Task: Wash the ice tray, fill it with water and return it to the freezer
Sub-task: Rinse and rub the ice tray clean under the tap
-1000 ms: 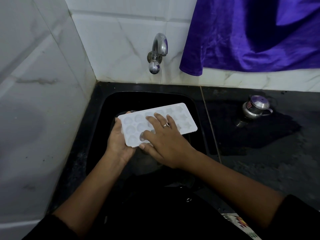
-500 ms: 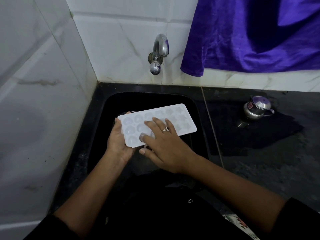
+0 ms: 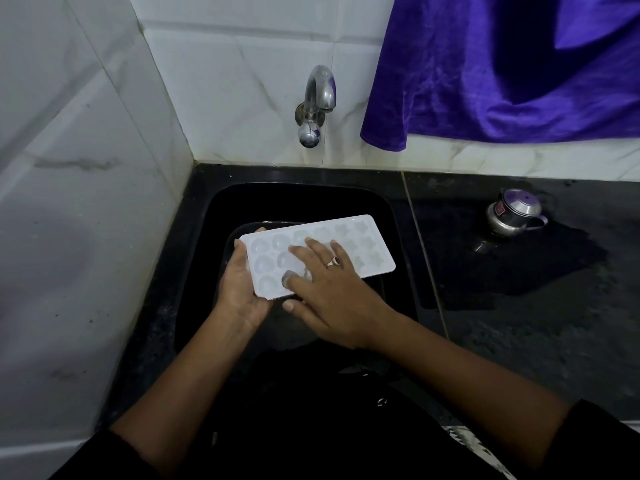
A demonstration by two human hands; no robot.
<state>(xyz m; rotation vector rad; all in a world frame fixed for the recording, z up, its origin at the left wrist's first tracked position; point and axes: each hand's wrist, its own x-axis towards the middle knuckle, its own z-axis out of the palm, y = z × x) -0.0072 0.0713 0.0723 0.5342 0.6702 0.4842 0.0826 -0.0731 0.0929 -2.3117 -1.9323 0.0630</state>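
Note:
A white plastic ice tray (image 3: 367, 247) with round and star-shaped cells is held level over the black sink (image 3: 221, 209). My left hand (image 3: 239, 289) grips the tray's near-left end, thumb on the edge and fingers underneath. My right hand (image 3: 329, 289) lies flat across the tray's top with spread, straight fingers rubbing the cells; a ring sits on one finger. The chrome tap (image 3: 317, 102) juts from the tiled wall above the sink. No water stream is visible.
A small steel pot with a lid (image 3: 516, 213) stands on the wet black counter (image 3: 519, 306) to the right. A purple cloth (image 3: 502, 71) hangs over the back wall. White tiled walls close in the left and back of the sink.
My right hand has slid leftward over the tray's cells, its fingers now nearer the left end. The tray and my left hand have stayed almost still.

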